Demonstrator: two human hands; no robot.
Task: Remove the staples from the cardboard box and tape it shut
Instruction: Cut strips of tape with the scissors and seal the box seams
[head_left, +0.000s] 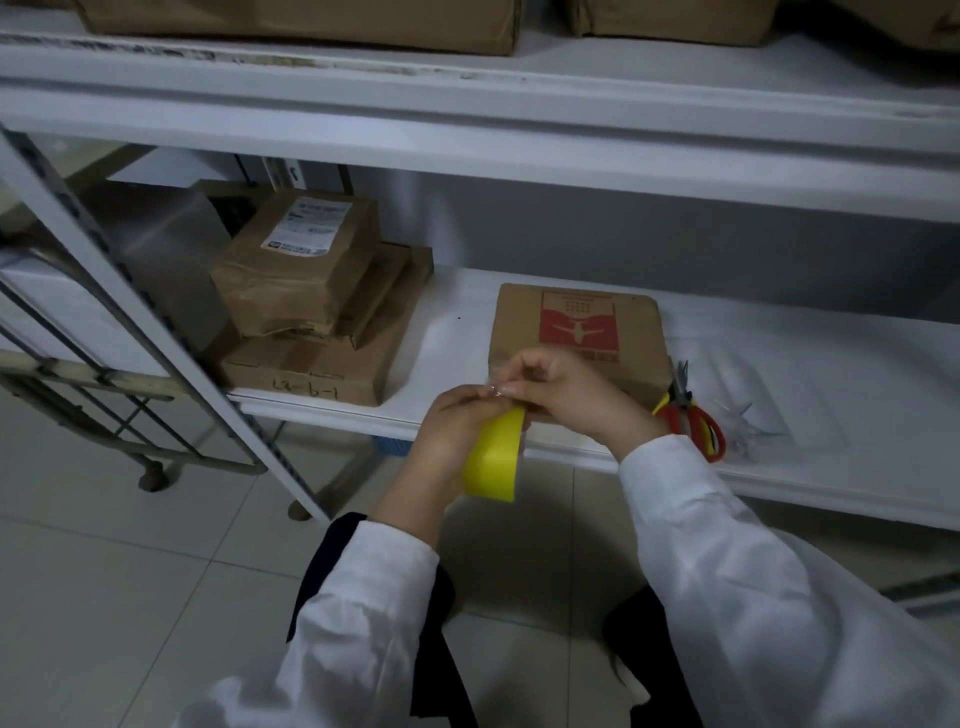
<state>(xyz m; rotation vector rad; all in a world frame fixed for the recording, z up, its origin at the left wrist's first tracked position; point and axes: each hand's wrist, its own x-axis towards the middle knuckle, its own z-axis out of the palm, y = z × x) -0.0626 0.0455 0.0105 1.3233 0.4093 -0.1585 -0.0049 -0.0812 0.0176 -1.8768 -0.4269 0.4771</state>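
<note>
White-painted metal shelving (779, 364) stands over a pale glazed tile floor (130, 571), seen from a head-worn camera.

1. Far left: a tubular metal trolley frame (104, 395) on a castor.
2. Left on the shelf: a stack of three closed brown cardboard parcels (311, 312). The top one is creased and carries a white printed label, and the bottom one is flat, with handwritten marks on its front edge. Their contents are hidden.
3. Centre, in front of the shelf edge: the left hand (452, 426), fingers curled, grips a smooth yellow cylindrical roll of tape (493, 462) held on edge.
4. Centre, on the shelf: the flat, closed brown cardboard box with a red printed emblem (576, 322) lies at the shelf's front edge, just behind both hands. Whether it is stapled or taped cannot be told.
5. Right of the roll: the right hand (571, 389) pinches with its fingertips at the top of the roll, touching the left fingertips; the tape end itself is too small to make out.
6. Just right of the box: scissors with red and yellow looped handles (693, 415), beside crumpled clear plastic film (748, 421).

Both arms wear white fabric sleeves (363, 597).
</note>
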